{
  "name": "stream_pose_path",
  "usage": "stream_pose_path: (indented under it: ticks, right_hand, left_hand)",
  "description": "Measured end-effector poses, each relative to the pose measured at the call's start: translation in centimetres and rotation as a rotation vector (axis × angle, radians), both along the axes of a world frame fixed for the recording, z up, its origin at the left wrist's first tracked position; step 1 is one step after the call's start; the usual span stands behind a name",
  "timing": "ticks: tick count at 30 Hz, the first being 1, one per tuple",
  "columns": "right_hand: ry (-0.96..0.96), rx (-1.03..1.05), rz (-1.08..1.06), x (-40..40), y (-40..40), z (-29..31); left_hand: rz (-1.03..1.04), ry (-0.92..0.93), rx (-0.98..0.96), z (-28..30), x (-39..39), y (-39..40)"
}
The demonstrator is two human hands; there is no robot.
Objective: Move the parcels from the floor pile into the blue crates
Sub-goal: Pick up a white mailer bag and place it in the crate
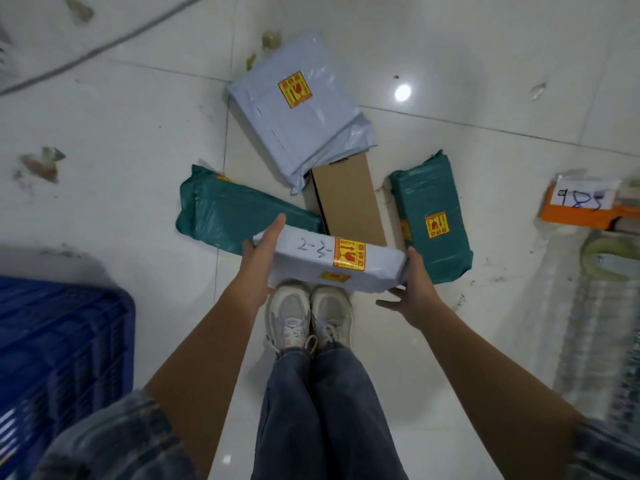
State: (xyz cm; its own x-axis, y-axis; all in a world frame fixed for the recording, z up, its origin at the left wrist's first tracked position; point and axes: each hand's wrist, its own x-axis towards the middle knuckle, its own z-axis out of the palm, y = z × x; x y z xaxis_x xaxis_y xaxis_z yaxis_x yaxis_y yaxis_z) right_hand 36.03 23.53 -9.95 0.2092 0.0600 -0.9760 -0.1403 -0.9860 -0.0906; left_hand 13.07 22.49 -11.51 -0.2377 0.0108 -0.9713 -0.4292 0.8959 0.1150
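Observation:
I hold a white parcel (332, 263), marked "2-3-" and bearing orange-yellow fragile stickers, above my shoes. My left hand (259, 251) grips its left end and my right hand (414, 289) grips its right end, with fingers reaching under it. On the floor beyond lie a large pale grey parcel (298, 123), a brown cardboard box (349, 202) partly under it, a green parcel (235, 213) at the left and a second green parcel (433, 216) at the right. A blue crate (59, 348) stands at my lower left, cut off by the frame edge.
White tiled floor (138, 168) with scraps of tape and dirt. An orange holder with a paper label "985" (581, 202) and wrapped goods (602, 306) stand at the right. A grey cable (104, 46) crosses the upper left. My shoes (308, 317) stand just short of the pile.

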Motion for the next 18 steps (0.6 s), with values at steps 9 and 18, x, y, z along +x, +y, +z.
stream_pose_path:
  ticks: [9, 18]
  right_hand:
    - [0.211, 0.060, 0.079, -1.9, 0.8, 4.8]
    - [0.316, 0.139, 0.257, -4.4, 1.5, 11.1]
  left_hand:
    - [0.251, 0.021, 0.353, 5.2, -4.2, -0.6]
    - [0.501, -0.098, 0.583, 12.2, -5.9, -5.7]
